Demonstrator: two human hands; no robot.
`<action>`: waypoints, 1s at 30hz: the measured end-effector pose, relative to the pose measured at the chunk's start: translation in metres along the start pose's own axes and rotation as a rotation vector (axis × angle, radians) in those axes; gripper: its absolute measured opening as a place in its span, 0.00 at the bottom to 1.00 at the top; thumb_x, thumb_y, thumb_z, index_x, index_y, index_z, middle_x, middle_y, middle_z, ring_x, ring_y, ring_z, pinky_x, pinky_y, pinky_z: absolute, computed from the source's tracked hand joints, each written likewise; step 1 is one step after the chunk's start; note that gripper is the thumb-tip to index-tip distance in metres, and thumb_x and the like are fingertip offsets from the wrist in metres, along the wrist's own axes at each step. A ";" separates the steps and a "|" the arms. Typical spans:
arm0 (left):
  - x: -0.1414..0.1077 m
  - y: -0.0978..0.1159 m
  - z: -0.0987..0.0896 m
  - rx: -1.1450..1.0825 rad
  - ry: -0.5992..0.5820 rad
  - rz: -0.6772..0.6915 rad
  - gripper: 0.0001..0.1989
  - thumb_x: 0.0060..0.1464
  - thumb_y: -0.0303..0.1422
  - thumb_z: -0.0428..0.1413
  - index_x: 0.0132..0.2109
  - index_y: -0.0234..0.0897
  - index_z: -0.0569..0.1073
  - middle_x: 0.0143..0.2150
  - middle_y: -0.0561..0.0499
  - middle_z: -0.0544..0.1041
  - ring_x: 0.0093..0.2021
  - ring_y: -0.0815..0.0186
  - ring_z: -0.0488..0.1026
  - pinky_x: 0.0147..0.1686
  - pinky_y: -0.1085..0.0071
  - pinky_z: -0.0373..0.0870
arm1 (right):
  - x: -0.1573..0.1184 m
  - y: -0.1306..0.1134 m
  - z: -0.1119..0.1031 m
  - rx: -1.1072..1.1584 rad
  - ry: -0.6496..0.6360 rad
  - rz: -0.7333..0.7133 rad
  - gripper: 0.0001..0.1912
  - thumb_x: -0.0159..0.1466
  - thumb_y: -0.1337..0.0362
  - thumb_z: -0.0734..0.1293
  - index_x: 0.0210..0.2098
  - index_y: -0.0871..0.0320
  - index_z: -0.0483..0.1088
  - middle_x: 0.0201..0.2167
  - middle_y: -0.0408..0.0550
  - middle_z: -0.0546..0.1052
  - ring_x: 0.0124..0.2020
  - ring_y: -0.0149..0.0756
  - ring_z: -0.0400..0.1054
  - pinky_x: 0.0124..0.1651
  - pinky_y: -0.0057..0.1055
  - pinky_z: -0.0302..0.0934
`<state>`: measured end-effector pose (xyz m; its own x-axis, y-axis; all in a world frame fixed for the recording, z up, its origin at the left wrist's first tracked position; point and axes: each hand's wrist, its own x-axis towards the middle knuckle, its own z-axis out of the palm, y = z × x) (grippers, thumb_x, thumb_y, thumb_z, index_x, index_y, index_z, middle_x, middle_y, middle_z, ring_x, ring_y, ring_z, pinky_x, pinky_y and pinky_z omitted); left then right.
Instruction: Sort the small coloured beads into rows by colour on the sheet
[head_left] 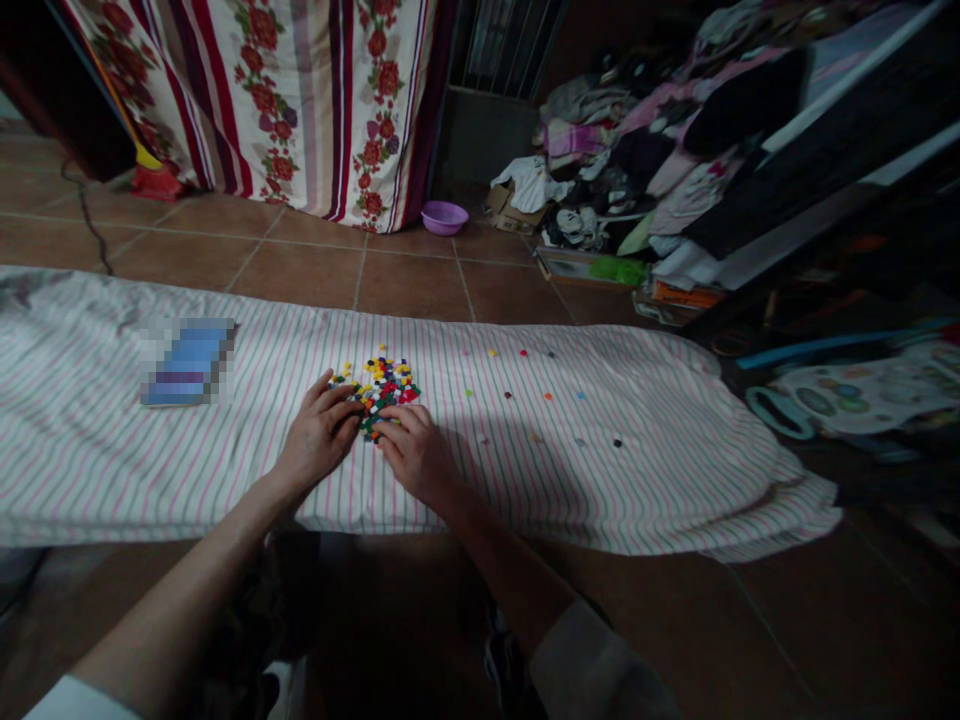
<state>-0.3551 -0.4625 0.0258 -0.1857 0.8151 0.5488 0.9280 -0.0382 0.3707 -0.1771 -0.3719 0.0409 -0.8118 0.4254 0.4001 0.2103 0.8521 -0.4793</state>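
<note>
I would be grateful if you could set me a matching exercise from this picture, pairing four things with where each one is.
Things:
1. left hand
2. right hand
3. purple plastic basin
4. scattered single pieces

Places:
A. spread apart on the striped cloth, to the right of the pile of small coloured pieces
B. on the tile floor, beside the hanging floral cloth
C. at the left side of the pile
D. at the lower right side of the pile

Right pairs: 1-C, 2-D, 3-B, 4-A
</note>
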 end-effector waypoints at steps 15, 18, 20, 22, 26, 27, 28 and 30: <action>-0.001 0.005 -0.006 0.009 -0.018 0.073 0.10 0.58 0.30 0.51 0.40 0.37 0.78 0.53 0.44 0.74 0.66 0.53 0.57 0.64 0.47 0.63 | 0.002 -0.007 -0.003 -0.067 -0.036 0.001 0.14 0.67 0.66 0.62 0.50 0.57 0.73 0.53 0.54 0.69 0.53 0.44 0.59 0.57 0.44 0.59; -0.004 0.006 -0.009 0.018 -0.029 0.116 0.10 0.58 0.30 0.51 0.42 0.37 0.77 0.55 0.43 0.73 0.68 0.52 0.54 0.62 0.47 0.65 | 0.002 -0.008 -0.005 -0.101 -0.066 -0.003 0.13 0.68 0.65 0.61 0.50 0.56 0.72 0.53 0.53 0.69 0.54 0.43 0.58 0.57 0.44 0.58; -0.005 0.007 -0.010 0.028 -0.027 0.166 0.10 0.57 0.31 0.52 0.43 0.38 0.76 0.55 0.44 0.73 0.68 0.51 0.54 0.62 0.45 0.65 | 0.002 -0.009 -0.005 -0.114 -0.076 0.007 0.13 0.68 0.64 0.61 0.49 0.55 0.72 0.53 0.51 0.69 0.54 0.42 0.58 0.57 0.43 0.58; -0.005 0.007 -0.011 0.032 -0.024 0.203 0.10 0.57 0.31 0.53 0.44 0.39 0.75 0.54 0.44 0.74 0.68 0.52 0.55 0.62 0.45 0.65 | 0.002 -0.009 -0.005 -0.127 -0.084 0.018 0.12 0.68 0.64 0.61 0.48 0.55 0.72 0.53 0.51 0.69 0.53 0.42 0.58 0.57 0.42 0.58; -0.004 0.008 -0.013 0.012 -0.016 0.226 0.11 0.58 0.30 0.51 0.47 0.40 0.73 0.51 0.46 0.75 0.67 0.55 0.58 0.64 0.46 0.63 | 0.003 -0.011 -0.003 -0.154 -0.092 0.022 0.11 0.68 0.64 0.62 0.47 0.55 0.72 0.53 0.50 0.69 0.54 0.41 0.57 0.57 0.41 0.57; -0.004 0.008 -0.013 0.009 -0.016 0.233 0.10 0.58 0.30 0.51 0.46 0.40 0.73 0.50 0.46 0.75 0.66 0.55 0.59 0.64 0.46 0.63 | 0.003 -0.012 -0.003 -0.158 -0.096 0.021 0.11 0.68 0.64 0.62 0.47 0.55 0.72 0.53 0.50 0.69 0.54 0.41 0.57 0.57 0.41 0.57; -0.005 0.007 -0.013 0.010 -0.020 0.239 0.09 0.58 0.30 0.51 0.44 0.40 0.73 0.50 0.46 0.75 0.66 0.55 0.60 0.64 0.46 0.63 | 0.003 -0.012 -0.003 -0.161 -0.100 0.022 0.11 0.68 0.64 0.62 0.48 0.54 0.72 0.53 0.50 0.68 0.54 0.41 0.57 0.57 0.41 0.57; -0.006 0.006 -0.012 0.015 -0.031 0.240 0.08 0.58 0.31 0.51 0.42 0.40 0.73 0.51 0.45 0.75 0.66 0.54 0.59 0.63 0.45 0.63 | 0.004 -0.012 -0.003 -0.166 -0.109 0.027 0.12 0.68 0.63 0.62 0.49 0.54 0.71 0.53 0.50 0.68 0.54 0.41 0.57 0.57 0.41 0.57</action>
<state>-0.3522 -0.4747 0.0342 0.0507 0.8008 0.5968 0.9489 -0.2249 0.2212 -0.1810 -0.3796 0.0501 -0.8571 0.4207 0.2974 0.3120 0.8832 -0.3500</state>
